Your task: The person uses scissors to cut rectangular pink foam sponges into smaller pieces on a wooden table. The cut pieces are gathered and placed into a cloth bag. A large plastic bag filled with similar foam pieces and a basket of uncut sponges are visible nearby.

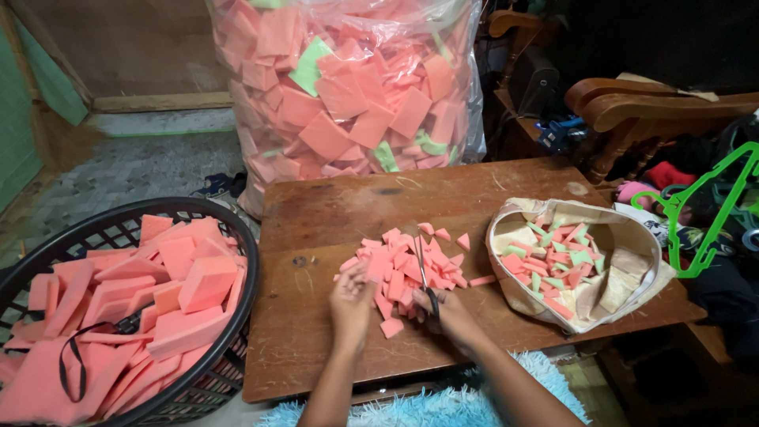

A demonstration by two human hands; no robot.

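Head view: right hand (452, 310) closed around scissors (421, 265), blades pointing up over pink foam pile (403, 273) on wooden tabletop (332, 229). Left hand (352, 304) just left of scissors, fingers pinching pink foam piece (378, 265). Cloth bag (632, 245) with cut bits right of pile; black basket (229, 332) left of pile.

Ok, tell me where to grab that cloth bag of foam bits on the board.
Probably the near-left rim of the cloth bag, coming from the left across the wooden board. The rim is folded outward there, giving a pinchable edge, and it lies closest to the right hand.
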